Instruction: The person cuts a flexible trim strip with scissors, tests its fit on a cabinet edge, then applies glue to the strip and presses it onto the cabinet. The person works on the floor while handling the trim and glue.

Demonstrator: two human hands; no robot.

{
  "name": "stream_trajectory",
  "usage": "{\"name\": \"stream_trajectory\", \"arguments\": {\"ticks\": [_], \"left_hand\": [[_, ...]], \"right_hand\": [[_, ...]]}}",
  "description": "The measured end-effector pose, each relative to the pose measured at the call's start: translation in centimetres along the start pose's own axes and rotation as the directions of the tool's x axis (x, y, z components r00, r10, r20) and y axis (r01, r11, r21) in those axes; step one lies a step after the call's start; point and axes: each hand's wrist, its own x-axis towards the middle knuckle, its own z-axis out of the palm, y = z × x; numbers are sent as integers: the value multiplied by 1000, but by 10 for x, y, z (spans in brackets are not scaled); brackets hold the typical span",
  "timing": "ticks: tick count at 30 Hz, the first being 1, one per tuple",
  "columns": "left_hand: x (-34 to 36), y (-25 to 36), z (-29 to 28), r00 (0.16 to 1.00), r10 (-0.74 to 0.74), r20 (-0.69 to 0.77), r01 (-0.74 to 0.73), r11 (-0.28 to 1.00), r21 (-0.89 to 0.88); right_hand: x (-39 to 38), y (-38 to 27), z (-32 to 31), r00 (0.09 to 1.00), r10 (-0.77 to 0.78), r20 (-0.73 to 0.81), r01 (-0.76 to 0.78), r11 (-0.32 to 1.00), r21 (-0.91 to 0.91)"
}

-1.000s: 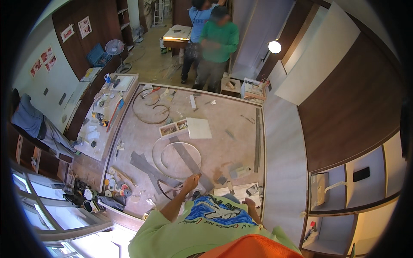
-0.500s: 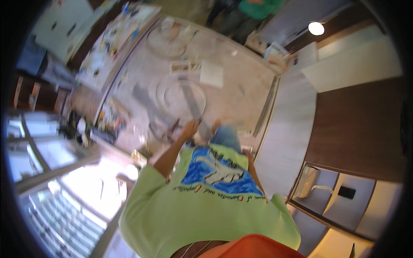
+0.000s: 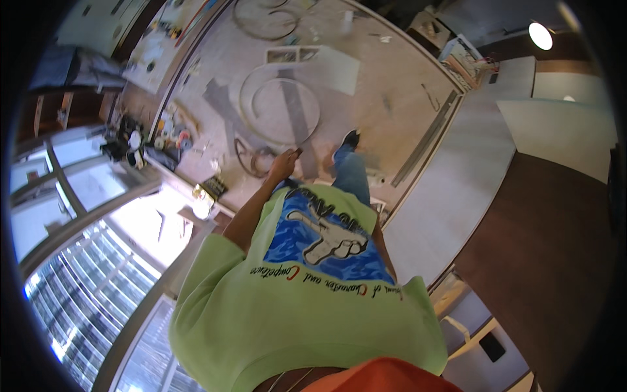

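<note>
My left hand (image 3: pixel 283 166) is closed in front of my green shirt, over the floor. A small dark end (image 3: pixel 298 152) sticks out past its fingers; its kind is too small to tell. Beyond the hand, a loosely coiled thin strip (image 3: pixel 318 111) lies on the floor across grey bands. A darker curved strip (image 3: pixel 240 157) lies just left of the hand. Of my right arm only the forearm (image 3: pixel 385 255) shows beside the shirt; the right hand is hidden. My leg in jeans (image 3: pixel 351 173), with a dark shoe (image 3: pixel 351 137), extends forward.
A pale board (image 3: pixel 336 68) and a small open box (image 3: pixel 292 55) lie farther ahead. Rolls and tools (image 3: pixel 173 134) clutter the left side. A long pale counter (image 3: pixel 457 157) runs along the right, with long metal strips (image 3: pixel 424 140) on the floor beside it. Windows (image 3: pixel 78 300) stand at lower left.
I have moved forward, so the coiled strip and board appear nearer. My shoe has come into view ahead. The left hand remains closed; a person in green at the far end has left the view.
</note>
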Motion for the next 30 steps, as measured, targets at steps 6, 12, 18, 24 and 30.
{"name": "stream_trajectory", "arguments": {"ticks": [6,12,18,24,30], "left_hand": [[59,74,7,988,-156,16,156,987,-30],[116,121,-13,975,-202,-93,197,979,-53],[145,128,10,983,-173,-60,173,985,0],[179,115,47,977,-211,36,213,972,-100],[226,128,66,967,-235,94,247,959,-139]], "right_hand": [[57,-101,-91,954,-12,-300,78,975,207],[120,-180,-168,951,48,-305,15,979,202],[154,-219,-164,937,-32,-349,153,933,324],[201,-223,-93,977,95,-192,-48,971,233],[255,-273,-47,997,-49,-67,54,996,68]]}}
